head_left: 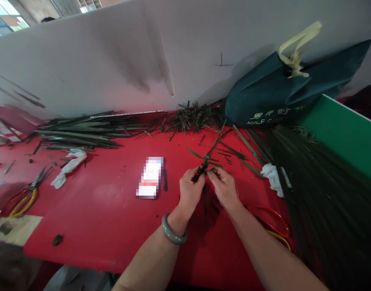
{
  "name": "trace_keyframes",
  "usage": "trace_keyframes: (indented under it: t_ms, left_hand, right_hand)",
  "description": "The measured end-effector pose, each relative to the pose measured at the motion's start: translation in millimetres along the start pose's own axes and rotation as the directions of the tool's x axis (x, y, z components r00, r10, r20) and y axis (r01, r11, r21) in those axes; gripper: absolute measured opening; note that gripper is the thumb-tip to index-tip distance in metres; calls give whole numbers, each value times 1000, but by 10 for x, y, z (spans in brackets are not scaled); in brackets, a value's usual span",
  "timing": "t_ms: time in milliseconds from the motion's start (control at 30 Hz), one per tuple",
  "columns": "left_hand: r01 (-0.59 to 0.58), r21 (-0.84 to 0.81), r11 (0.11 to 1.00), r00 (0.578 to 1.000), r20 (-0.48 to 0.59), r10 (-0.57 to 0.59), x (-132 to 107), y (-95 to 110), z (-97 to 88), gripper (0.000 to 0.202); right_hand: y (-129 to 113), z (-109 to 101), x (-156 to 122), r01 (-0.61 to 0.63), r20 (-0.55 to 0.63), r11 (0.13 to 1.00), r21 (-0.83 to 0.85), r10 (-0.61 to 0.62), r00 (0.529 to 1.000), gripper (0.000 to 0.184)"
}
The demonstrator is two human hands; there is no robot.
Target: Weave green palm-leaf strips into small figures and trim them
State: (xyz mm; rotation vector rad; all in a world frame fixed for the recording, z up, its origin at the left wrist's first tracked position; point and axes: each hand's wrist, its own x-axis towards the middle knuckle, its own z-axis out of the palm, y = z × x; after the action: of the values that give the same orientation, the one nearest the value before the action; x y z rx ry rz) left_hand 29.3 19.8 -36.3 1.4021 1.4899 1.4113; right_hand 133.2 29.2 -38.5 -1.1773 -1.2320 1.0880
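Observation:
Over the red table, both hands meet at a small dark green figure woven from leaf strips (pixel 206 161), with thin strip ends sticking out from it. My left hand (pixel 191 186), with a grey-green bangle (pixel 173 231) on its wrist, pinches the figure from the left. The fingertips of my right hand (pixel 224 186) are closed at its right lower side, where a narrow strip hangs down. Fingers hide part of the figure. Left of my hands lies a phone (pixel 150 178) with a blurred screen. Cut leaf scraps (pixel 234 151) are scattered just beyond.
Long leaf strips (pixel 88 130) lie along the back left, beside a scrap heap (pixel 194 117). More strips (pixel 319 202) cover the right side near a green panel (pixel 343 133) and a dark bag (pixel 264 93). Scissors lie left (pixel 29 194); red and yellow handles (pixel 276 220) show beneath my right forearm.

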Motion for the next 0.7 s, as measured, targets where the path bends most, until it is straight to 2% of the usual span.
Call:
trace_keyframes:
  t_ms: [300, 500, 700]
  left_hand:
    - [47, -2, 999, 999, -10, -47, -5, -1, -3, 22]
    - [60, -9, 998, 998, -3, -60, -3, 20, -10, 22]
    - [82, -91, 993, 997, 3, -82, 6, -4, -7, 23]
  right_hand:
    - [14, -4, -2, 22, -15, 989, -146, -24, 1000, 16]
    - [15, 1, 3, 22, -15, 986, -165, -25, 1000, 16]
    - [1, 10, 7, 15, -23, 990, -142, -18, 1000, 16]
